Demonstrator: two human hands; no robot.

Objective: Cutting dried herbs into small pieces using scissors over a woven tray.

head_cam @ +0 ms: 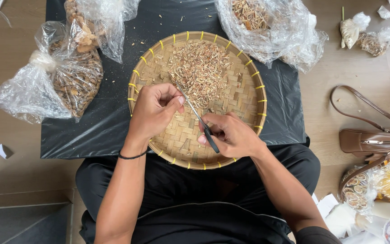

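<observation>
Floor [14, 180]: pale wood boards are showing on both sides of the seated person, whose dark-clothed lap is filling the 6 o'clock edge.
Black sheet [91, 131]: it is lying spread over the floor, carrying the tray and bags and dusted with small chips.
Woven tray [244, 101]: round, bamboo, with yellow ties around its rim; it is sitting at the centre, its 6 o'clock edge overlapping the lap.
Clear bag, tied [68, 81]: it is lying at 9 o'clock of the tray, holding brown dried pieces.
Clear bag, open [267, 27]: it is resting at 1 o'clock, touching the tray rim, with pale shreds inside.
Brown handbag [371, 140]: it is lying on the floor at 3 o'clock, well apart from the tray, strap looping upward.
Chopped pile [199, 68]: tan shreds are lying heaped in the tray's 12 o'clock half.
Left hand [152, 113]: it is hovering over the tray's 9 o'clock side, fingers pinched narrowly; what they are gripping is too small to tell.
Right hand [233, 135]: its fingers are wrapping closed around the scissors' dark handles, above the 5 o'clock rim.
Scissors [197, 115]: the thin blades are pointing to 11 o'clock, their tips just beside the left fingertips.
</observation>
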